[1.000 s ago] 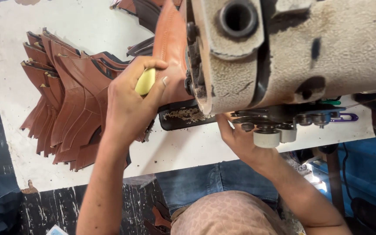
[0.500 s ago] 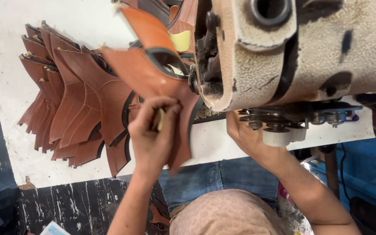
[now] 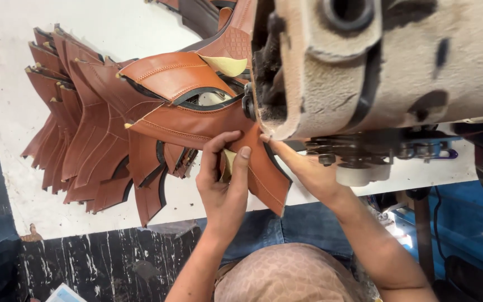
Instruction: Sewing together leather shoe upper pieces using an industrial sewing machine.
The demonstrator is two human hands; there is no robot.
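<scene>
Both hands (left, right) pinch one tan leather piece beside the beige sewing machine.

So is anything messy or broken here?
Nothing looks broken. The sewing machine is grimy and worn, and the white table is stained. The left hand and right hand hold the brown leather piece beside a fanned stack of leather pieces.

Tan stitched leather upper, black-edged, lies flat against the sewing machine
</scene>
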